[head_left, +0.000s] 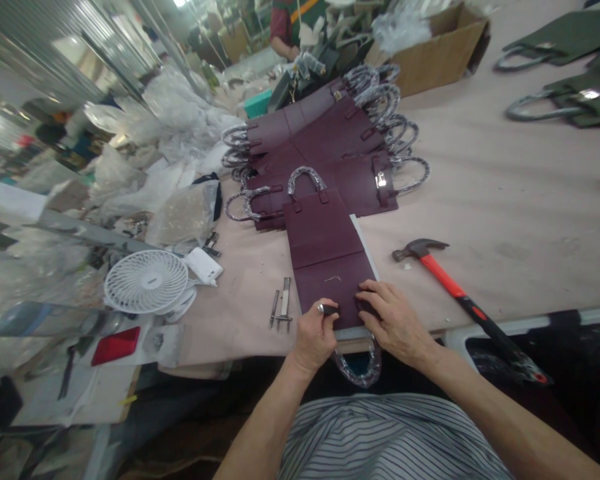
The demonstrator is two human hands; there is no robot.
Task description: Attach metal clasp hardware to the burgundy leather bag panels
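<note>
A maroon leather bag piece [325,233] lies lengthwise at the table's front, with a plastic-wrapped handle at each end. The near handle [363,377] hangs over the edge. My left hand [315,337] is closed at the piece's lower left, pinching a small black tool with a silvery end [329,309]; its tip is hidden. My right hand [393,320] lies on the lower right, fingers spread and bent against the leather. A thin thread or wire [333,278] lies on the piece above my hands. A pale board [364,247] shows along its right side.
More maroon bag pieces [320,133] are stacked behind. A claw hammer [455,290] lies to the right, its handle past the edge. Small metal tools [283,307], a white fan [147,281] and a red phone [116,345] are left. A cardboard box [435,60] and a person [285,33] are behind.
</note>
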